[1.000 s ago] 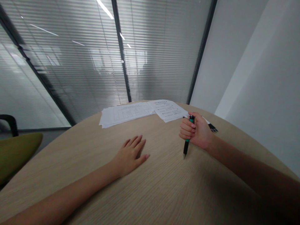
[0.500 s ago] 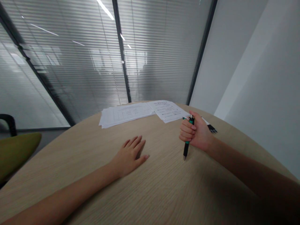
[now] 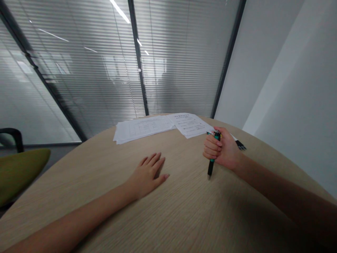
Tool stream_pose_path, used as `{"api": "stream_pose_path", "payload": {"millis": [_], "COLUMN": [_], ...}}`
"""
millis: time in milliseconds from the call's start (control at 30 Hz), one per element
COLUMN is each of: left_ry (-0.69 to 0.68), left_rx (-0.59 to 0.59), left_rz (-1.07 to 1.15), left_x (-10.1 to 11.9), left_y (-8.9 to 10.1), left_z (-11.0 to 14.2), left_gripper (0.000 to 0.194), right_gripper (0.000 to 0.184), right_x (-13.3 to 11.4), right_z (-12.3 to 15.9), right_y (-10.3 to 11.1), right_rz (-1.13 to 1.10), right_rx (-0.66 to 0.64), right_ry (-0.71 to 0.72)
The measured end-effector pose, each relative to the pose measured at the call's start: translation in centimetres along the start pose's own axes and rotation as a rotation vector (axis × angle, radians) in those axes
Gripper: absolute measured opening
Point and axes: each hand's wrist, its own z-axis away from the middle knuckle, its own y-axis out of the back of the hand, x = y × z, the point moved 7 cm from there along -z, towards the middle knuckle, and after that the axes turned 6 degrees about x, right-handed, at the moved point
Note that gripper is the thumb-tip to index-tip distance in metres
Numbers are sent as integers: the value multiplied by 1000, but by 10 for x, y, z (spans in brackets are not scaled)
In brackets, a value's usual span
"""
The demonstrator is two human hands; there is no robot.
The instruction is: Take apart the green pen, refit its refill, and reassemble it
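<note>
My right hand is closed in a fist around a green and black pen. The pen stands nearly upright, its metal tip pointing down at the tabletop; whether the tip touches the wood I cannot tell. At the top end of the pen rests my right thumb. My left hand lies palm down on the wooden table, fingers stretched and slightly spread, holding nothing. Beyond both hands are printed sheets, with another printed page overlapping them on the right.
Several black-ended pens or markers lie behind my right hand, partly hidden by it. A green chair with a black armrest stands left of the table. Glass panels with blinds and a white wall border the far side and right.
The view has shifted slightly, so everything sits a little further right. My right thumb has come down a little at the pen's top. My left hand stays flat.
</note>
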Motion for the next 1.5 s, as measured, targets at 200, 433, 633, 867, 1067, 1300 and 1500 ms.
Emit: {"api": "stream_pose_path", "payload": {"millis": [200,433,633,867,1067,1300,1500], "left_ry": [-6,10,-3,4,-1,8,12], "left_rx": [-9,-15,-12,-8,-17,-36,-28], "left_rz": [-8,3,6,2,-20,-11,-5], "left_x": [2,0,2,0,0,1,0], "left_y": [1,1,1,1,0,-1,0], "left_z": [-1,0,-1,0,0,0,1], "left_gripper": [62,62,62,62,62,62,62], "right_gripper": [43,42,50,53,46,40,39], "right_x": [0,1,1,1,-1,-2,0], "right_z": [0,1,0,-2,-1,-2,-2], "right_y": [0,1,1,2,5,8,8], "right_rz": [-20,-9,-11,0,-28,-55,-49], "right_rx": [4,15,41,32,68,62,49], "right_ry": [20,22,8,8,30,25,11]}}
